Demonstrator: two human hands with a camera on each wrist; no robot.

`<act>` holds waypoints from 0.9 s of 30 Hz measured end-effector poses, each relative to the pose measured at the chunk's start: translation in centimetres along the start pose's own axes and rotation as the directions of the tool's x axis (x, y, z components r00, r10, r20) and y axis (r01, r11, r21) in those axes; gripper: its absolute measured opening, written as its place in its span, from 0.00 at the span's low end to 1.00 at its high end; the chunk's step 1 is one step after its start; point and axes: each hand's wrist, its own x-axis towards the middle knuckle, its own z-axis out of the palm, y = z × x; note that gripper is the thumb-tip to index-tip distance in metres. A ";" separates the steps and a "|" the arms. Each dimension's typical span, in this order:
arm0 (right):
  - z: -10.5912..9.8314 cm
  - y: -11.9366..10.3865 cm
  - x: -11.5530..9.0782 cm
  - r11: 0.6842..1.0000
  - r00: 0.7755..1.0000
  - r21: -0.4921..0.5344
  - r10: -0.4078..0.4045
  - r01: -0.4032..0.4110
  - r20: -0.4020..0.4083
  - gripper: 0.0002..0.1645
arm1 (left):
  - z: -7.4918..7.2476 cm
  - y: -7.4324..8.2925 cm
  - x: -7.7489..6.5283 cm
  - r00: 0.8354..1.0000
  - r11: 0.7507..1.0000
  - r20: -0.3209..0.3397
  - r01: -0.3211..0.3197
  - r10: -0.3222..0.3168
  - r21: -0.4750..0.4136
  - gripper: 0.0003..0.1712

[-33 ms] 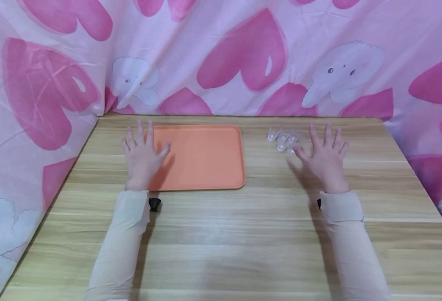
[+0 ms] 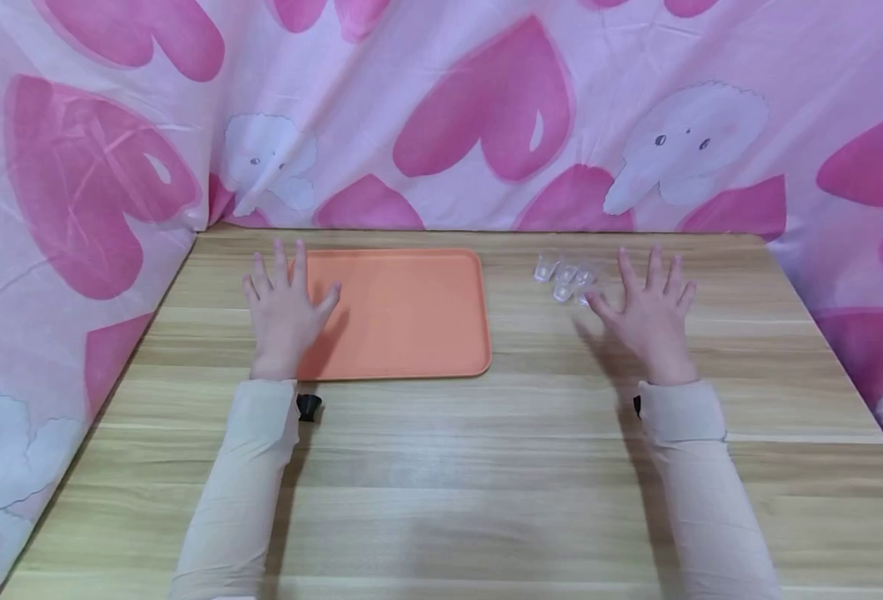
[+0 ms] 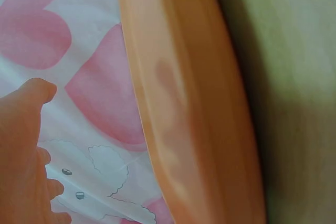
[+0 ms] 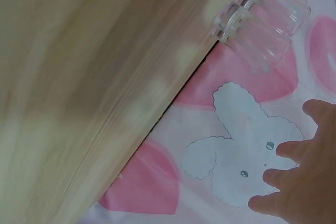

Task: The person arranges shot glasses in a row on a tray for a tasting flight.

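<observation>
My left hand (image 2: 283, 317) is held over the left edge of an orange rectangular tray (image 2: 411, 312), fingers spread and straight. The left wrist view shows that hand (image 3: 21, 135) apart from the tray (image 3: 210, 129), holding nothing. Over the right part of the table, my right hand (image 2: 651, 325) also has its fingers spread, with nothing in it. Just left of its thumb stand several small clear cups (image 2: 564, 292), grouped close together. In the right wrist view the cups (image 4: 260, 40) look transparent with thick bases, and the hand (image 4: 310, 171) is apart from them.
The wood-grain table (image 2: 441, 467) carries the tray at back left and the cups at back right. A pink curtain (image 2: 358, 100) with hearts and white animal faces borders the table at the back and both sides. A black wrist piece (image 2: 309, 407) shows at the left cuff.
</observation>
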 end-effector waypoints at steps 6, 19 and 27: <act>0.1 -0.2 0.0 1.000 1.000 0.002 -0.001 0.001 0.003 0.52 | 0.0 -0.1 0.1 1.000 1.000 0.017 -0.002 0.002 0.009 0.48; -0.5 -0.6 0.3 0.999 0.999 0.021 -0.033 0.033 -0.036 0.52 | -0.4 -0.5 0.2 0.999 1.000 0.043 0.000 0.001 -0.016 0.48; -0.4 -0.2 0.3 0.979 0.998 0.201 -0.011 0.022 -0.054 0.49 | -1.0 -0.7 0.6 0.999 0.976 -0.036 -0.047 0.040 -0.214 0.43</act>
